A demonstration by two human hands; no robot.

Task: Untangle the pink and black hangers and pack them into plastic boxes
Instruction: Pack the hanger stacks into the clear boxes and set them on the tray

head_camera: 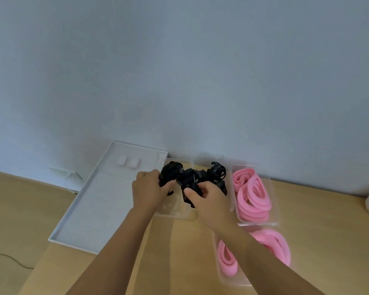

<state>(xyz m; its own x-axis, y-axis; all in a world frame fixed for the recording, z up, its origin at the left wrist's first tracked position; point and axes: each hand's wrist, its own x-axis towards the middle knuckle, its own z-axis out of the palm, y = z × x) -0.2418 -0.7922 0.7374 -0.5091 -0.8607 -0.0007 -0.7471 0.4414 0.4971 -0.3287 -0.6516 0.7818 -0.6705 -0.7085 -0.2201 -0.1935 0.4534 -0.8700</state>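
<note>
**Now: easing the black tangle apart over its box**

Just left of frame centre, the left hand [149, 189] curls round one end of the tangled clump of black plastic hangers [192, 177]. The right hand [209, 199] pinches the other end, thumb on top. Both are clamped on the clump, which sits over a shallow clear plastic box [175, 212].

This step probably goes best with one hand held steady while the other turns its piece to find the hooked part. Yanking risks snapping the plastic. Keeping the clump low lets freed pieces drop into the box.

Right of centre, pink looped hangers [252, 194] fill a second clear box [273, 201]. More pink ones lie lower right. A flat white tray [98, 205] rests on the wooden bench [179, 252] at left.
</note>
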